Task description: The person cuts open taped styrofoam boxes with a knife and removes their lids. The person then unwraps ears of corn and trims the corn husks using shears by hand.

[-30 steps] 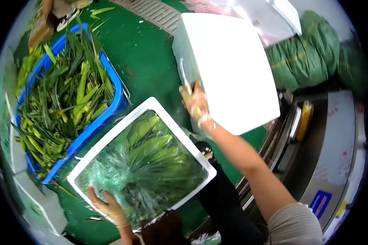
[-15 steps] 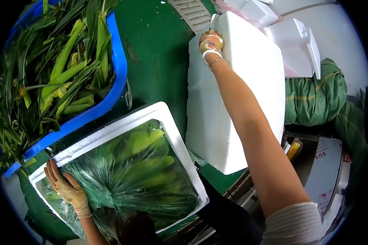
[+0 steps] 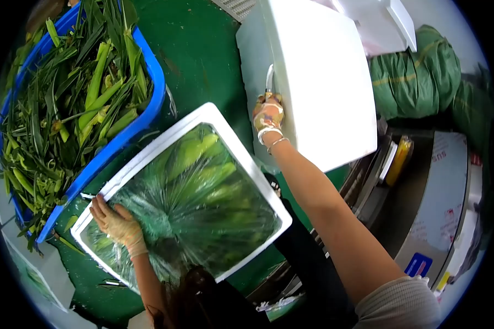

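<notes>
My left hand, in a light glove, lies with fingers stretched over the left rim of a white foam box. Inside the box is green corn under a clear plastic bag gathered in the middle. My right hand, in a patterned glove, is wrapped around a knife whose curved blade points away from me. It is beside the near edge of a larger white foam block or box; whether they touch I cannot tell.
A blue tub heaped with corn husks and leaves stands at the left. Green wrapped bundles lie at the right, above a metal bin holding a yellow item. The floor is green.
My right hand has come back toward me along the white foam box, and the knife blade now shows clearly. My left hand stays on the corn box's rim. The view has shifted.
</notes>
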Tool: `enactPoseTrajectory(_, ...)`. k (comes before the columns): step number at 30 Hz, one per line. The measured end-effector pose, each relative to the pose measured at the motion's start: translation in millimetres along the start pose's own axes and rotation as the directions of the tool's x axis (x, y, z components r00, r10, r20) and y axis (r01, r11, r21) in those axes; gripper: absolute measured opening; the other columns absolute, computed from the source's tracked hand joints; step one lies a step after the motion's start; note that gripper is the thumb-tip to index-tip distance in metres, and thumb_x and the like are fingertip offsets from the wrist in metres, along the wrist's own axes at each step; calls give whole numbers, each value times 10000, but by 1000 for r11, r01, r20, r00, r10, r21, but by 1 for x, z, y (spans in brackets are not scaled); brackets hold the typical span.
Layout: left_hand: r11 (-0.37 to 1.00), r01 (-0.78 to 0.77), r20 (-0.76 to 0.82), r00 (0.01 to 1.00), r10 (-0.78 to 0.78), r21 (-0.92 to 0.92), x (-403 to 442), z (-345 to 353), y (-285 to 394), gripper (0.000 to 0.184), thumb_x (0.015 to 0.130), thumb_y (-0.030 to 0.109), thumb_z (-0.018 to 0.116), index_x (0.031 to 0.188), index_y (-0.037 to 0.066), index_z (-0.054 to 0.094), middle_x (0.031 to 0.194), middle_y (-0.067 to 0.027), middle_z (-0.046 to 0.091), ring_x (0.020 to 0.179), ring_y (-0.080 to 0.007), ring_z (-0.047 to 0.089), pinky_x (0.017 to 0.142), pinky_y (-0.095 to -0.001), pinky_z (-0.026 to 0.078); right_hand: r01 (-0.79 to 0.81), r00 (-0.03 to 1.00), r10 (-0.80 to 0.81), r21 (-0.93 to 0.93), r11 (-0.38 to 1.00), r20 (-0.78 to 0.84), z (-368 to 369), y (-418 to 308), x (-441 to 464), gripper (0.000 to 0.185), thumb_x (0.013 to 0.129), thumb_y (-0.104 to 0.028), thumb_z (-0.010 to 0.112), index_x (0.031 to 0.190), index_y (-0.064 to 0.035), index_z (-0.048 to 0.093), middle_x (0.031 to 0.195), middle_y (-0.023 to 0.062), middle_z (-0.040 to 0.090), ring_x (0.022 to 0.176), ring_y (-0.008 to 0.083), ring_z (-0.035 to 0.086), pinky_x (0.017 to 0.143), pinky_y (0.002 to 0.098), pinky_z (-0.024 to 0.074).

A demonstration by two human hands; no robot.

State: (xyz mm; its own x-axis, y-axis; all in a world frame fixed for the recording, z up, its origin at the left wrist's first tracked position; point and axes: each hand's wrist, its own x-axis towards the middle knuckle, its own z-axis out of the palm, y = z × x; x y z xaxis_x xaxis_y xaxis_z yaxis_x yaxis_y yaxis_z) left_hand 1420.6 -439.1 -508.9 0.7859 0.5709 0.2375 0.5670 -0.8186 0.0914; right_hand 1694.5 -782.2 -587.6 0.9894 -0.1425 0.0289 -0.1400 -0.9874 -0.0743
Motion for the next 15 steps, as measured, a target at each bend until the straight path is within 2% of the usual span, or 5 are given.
enactPoseTrajectory(3,1000,3,-9,1000,-3,-3,-3,-1,-1,421,874,207,475,1269,62,468,1317,-141,459,1247,-381,370,1011,-475,320,-304,953,295,233,924,72,-42,-2,-56,202,851,-211,545,925,-32,488,773,165,620,732,338,633,628,403,497)
enactPoseTrajectory(5,1000,-1,-18,1000,1,-15,-5,1,-4,423,886,224,478,1281,74,464,1318,-142,462,1242,-379,378,1010,-469,326,-5,1000,6,13,1000,-25,-42,7,-61,232,857,-224,547,933,-17,474,748,179,615,724,364,628,600,411,496)
enactPoseTrajectory(7,1000,-5,-30,1000,5,-14,-8,4,-8,428,892,232,484,1292,82,457,1322,-140,460,1248,-377,374,1011,-462,328,-174,985,173,212,962,27,-52,-1,-60,235,858,-234,537,929,-16,483,754,203,613,718,377,622,601,413,496)
enactPoseTrajectory(12,999,-28,-69,997,26,-28,-9,5,-8,427,898,227,486,1298,83,454,1321,-138,463,1249,-373,380,1006,-457,337,-40,999,32,257,966,37,-59,2,-54,204,869,-209,499,856,-13,554,739,208,613,699,385,616,601,425,484)
enactPoseTrajectory(15,996,-77,-105,992,73,-36,-7,5,-7,409,892,193,491,1282,71,473,1299,-144,482,1236,-375,395,989,-466,354,309,951,-309,43,950,-4,-44,19,-50,184,879,-206,496,893,-24,522,721,185,591,672,364,605,582,395,479)
